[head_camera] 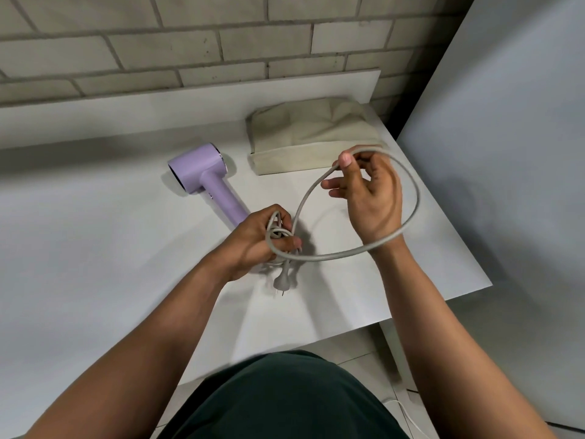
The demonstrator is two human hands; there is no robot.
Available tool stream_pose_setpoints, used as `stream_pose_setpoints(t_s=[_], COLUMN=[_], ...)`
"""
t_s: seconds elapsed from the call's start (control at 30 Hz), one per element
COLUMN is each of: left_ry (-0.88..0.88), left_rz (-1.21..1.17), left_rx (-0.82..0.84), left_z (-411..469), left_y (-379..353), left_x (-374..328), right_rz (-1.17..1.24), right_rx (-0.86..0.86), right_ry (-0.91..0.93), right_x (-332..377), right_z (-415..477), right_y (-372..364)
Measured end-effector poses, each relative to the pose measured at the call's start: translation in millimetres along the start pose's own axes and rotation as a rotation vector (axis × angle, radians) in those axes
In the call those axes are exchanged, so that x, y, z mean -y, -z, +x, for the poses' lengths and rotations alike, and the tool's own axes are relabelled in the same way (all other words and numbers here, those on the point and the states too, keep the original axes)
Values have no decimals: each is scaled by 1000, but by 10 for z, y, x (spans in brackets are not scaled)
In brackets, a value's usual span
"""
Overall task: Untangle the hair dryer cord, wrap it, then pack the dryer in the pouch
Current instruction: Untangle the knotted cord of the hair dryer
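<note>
pale grey brick wall (190, 42) along far edge of white table (95, 264), dark mortar lines, bit scuffed; raised white ledge (158, 103) at table's back edge; plain grey panel (506, 153) off right edge; light floor tiles (357, 353) below near edge; soft shadows, pretty even indoor light

Soft even light — curved wide-angle edges

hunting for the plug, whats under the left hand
The plug hangs just below the left hand, which grips bunched cord. The dryer handle's end is covered.
</note>
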State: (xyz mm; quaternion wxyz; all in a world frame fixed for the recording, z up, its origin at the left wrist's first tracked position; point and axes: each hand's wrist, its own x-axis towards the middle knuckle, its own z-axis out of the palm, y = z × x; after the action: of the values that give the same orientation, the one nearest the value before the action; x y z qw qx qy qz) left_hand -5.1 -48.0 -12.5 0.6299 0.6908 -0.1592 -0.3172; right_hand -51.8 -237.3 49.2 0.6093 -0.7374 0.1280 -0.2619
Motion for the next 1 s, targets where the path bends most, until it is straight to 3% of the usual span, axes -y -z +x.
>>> stream_pose_setpoints(t_s=[0.1, 0.2, 0.27, 0.33, 0.4, 0.53, 0.6, 0.67, 0.77, 0.9, 1.0], left_ry=[17, 45, 45, 26, 14, -17, -42, -77, -90, -59, -68], left_rz=[-29, -45, -4, 33, 62, 124, 159, 207, 212, 133, 144], left_rx=[-23, -44, -78, -105, -110, -88, -67, -40, -46, -64, -91], left_z=[-7, -2, -10, -16, -22, -18, -12, -18, -27, -80, -101], left_y=[19, 50, 64, 64, 62, 36, 23, 3, -7, 35, 49], left_x=[-16, -24, -13, 4, 17, 22, 22, -9, -35, -10, 9], right_rz=[-63, -562, -790, -844, -854, -820, -757, -804, -956, -999, -891], right_rx=[136, 532, 741, 704, 524, 149, 257, 521, 755, 716, 550], right_ry=[-15, -47, -210, -399, -468, 53, 304, 480, 525, 475, 406], right_x=[-224, -653, -875, -901, -837, -479, -229, -131, -213, -156, -111], right_z=[-38, -46, -72, -58, -9, 74, 15, -79, -127, -25, 23], right_y=[97, 492, 837, 1172, 1389, 1219, 830, 412, 77, 151, 291])
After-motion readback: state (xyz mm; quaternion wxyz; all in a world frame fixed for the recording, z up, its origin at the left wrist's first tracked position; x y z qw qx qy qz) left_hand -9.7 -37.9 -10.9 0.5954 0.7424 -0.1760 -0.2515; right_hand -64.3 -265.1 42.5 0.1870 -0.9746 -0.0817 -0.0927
